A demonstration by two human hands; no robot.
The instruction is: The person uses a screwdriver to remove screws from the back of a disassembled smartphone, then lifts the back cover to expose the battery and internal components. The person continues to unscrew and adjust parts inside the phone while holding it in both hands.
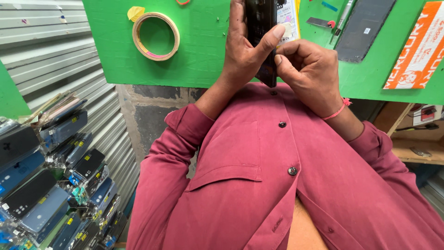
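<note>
While the left hand wraps around a dark phone held upright over the near edge of the green surface, its thumb lies across the phone's face. The right hand is clenched beside it, its grip pinching at the phone's lower edge. A roll of tape lies flat to the left, well apart. A dark flat panel and an orange package lie to the right.

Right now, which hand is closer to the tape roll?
Left. The left hand is beside the tape roll, not touching; the right hand is farther, past the dark phone.
</note>
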